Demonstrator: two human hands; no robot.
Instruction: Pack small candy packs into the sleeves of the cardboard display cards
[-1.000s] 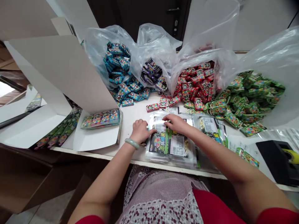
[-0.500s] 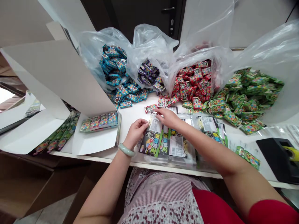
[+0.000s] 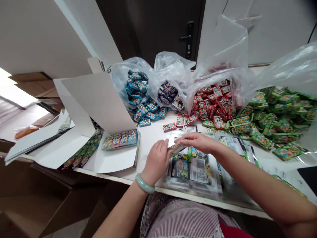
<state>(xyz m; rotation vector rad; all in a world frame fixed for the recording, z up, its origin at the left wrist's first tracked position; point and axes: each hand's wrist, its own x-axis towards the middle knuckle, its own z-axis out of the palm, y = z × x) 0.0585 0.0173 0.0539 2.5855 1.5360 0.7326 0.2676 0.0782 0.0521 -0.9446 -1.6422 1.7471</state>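
Observation:
My left hand, with a pale green bangle at the wrist, closes on the left end of a printed plastic pouch. My right hand pinches the far right edge of the same pouch. The pouch is tilted up between both hands, and fingers hide much of it. Below it lies a stack of clear pouches with black printed cards and white labels. Just beyond my hands, a small red candy box rests on the white table.
Clear bags behind hold blue boxes, purple boxes, red boxes and green packs, some spilling onto the table. Left stands an open white-lined display box with small packs inside. More pouches lie right, under my forearm.
The top pouch lay flat before; now it is tilted up between my hands. My left hand has closed further round its edge. The whole view has shifted, with things lower and further right.

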